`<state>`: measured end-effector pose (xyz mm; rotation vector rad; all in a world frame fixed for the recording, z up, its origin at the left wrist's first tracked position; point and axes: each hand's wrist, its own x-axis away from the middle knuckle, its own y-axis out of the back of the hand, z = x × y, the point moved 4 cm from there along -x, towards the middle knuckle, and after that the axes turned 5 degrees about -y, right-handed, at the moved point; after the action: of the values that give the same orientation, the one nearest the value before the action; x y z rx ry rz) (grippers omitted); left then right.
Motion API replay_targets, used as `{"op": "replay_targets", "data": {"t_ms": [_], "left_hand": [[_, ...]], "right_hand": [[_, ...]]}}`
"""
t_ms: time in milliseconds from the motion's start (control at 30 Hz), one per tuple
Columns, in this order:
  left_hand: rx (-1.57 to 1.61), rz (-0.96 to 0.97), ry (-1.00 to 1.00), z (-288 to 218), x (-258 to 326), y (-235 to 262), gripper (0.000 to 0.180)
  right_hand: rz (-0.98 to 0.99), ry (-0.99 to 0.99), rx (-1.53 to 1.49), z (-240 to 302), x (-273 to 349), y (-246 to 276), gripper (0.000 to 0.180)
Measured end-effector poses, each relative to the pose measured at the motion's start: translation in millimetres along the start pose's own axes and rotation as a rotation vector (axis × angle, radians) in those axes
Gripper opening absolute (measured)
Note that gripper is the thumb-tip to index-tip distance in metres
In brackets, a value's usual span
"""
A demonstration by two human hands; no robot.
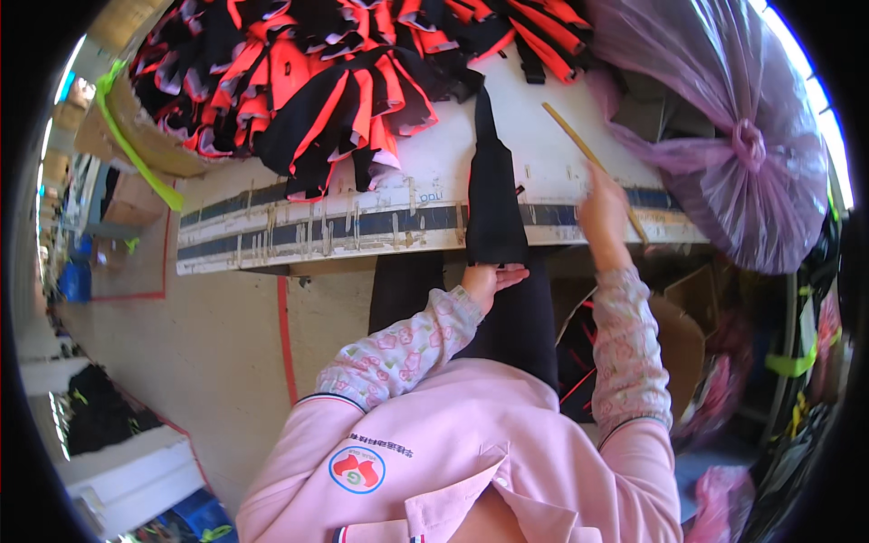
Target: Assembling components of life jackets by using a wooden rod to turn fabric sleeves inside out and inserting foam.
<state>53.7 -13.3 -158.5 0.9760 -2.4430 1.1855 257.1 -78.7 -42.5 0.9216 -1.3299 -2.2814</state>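
A long black fabric piece (496,204), narrow at its far end and wide at its near end, lies across the table's front edge. My left hand (489,284) is at its near end, gripping it from below with the fingertips showing to the right; the thumb is hidden. To the right, my right hand (605,213) is closed around a thin yellowish stick (568,131) that slants from far left to near right. Motion slightly blurs these fingers. Beyond the black piece spreads a large heap of black and bright red-orange fabric pieces (362,109).
The white table (425,195) has worn dark bands along its front. A tied, translucent purple plastic bag (715,118) bulges at the right. A cardboard box (136,136) stands at the left, with a yellow-green strap (136,149) over it. An open carton (674,339) sits below the table.
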Motion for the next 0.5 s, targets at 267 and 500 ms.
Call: {"op": "replay_targets", "data": {"t_ms": [267, 500], "left_hand": [[-0.067, -0.005, 0.008, -7.4, 9.8, -8.9, 0.028], [-0.080, 0.022, 0.000, -6.3, 7.1, -11.3, 0.027]], "right_hand": [[0.212, -0.072, 0.509, -71.2, 21.1, -1.8, 0.022], [0.079, 0.110, 0.035, -96.0, 45.2, 11.1, 0.026]]}}
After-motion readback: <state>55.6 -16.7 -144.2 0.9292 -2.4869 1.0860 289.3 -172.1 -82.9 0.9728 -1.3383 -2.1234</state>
